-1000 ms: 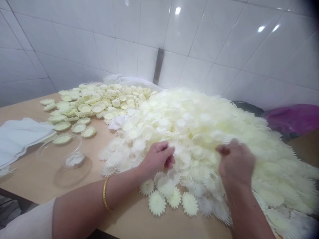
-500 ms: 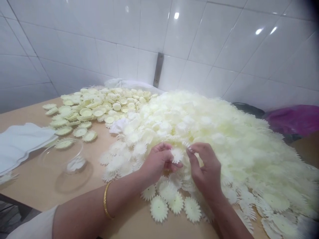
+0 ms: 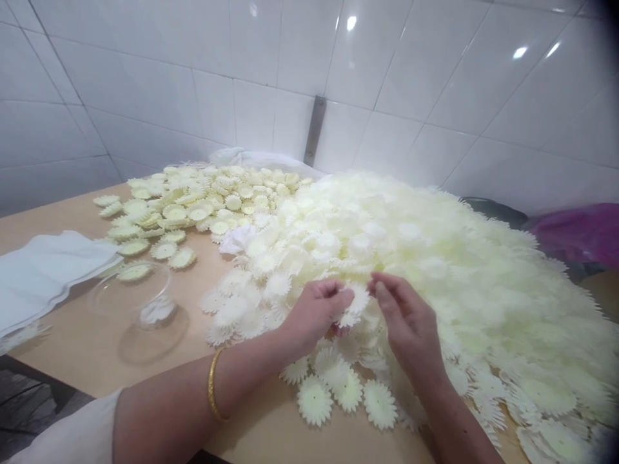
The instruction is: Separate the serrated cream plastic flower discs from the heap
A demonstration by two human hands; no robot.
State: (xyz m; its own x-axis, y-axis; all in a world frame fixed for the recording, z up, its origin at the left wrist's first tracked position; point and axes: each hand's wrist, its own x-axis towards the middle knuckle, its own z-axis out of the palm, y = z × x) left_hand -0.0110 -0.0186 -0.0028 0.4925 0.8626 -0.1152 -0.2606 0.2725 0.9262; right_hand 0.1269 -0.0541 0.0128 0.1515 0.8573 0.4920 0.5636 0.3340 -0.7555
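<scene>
- At the near table [image 3: 87, 351] edge: loose flower discs [image 3: 314, 399] lying flat, just beneath both wrists; gold bangle [image 3: 213, 394] on the left forearm.
- Just beyond: left hand [image 3: 316, 309] curled, thumb and forefinger closed on one flower piece [image 3: 356, 299], held at the foot of the pale heap [image 3: 435, 258].
- Right hand [image 3: 411, 325] loosely bent, fingertips [image 3: 378, 289] at that piece's right rim; pinching or merely touching, impossible to tell.
- Off to the left: clear glass dish [image 3: 138, 299] and white cloth [image 3: 43, 270], well apart from both hands.
- Farther back: the heap itself, by far the larger share, apparently not yet worked through.
- Farthest left: smaller spread of yellower discs [image 3: 193, 200], seemingly finished; early days, judging by proportions.
</scene>
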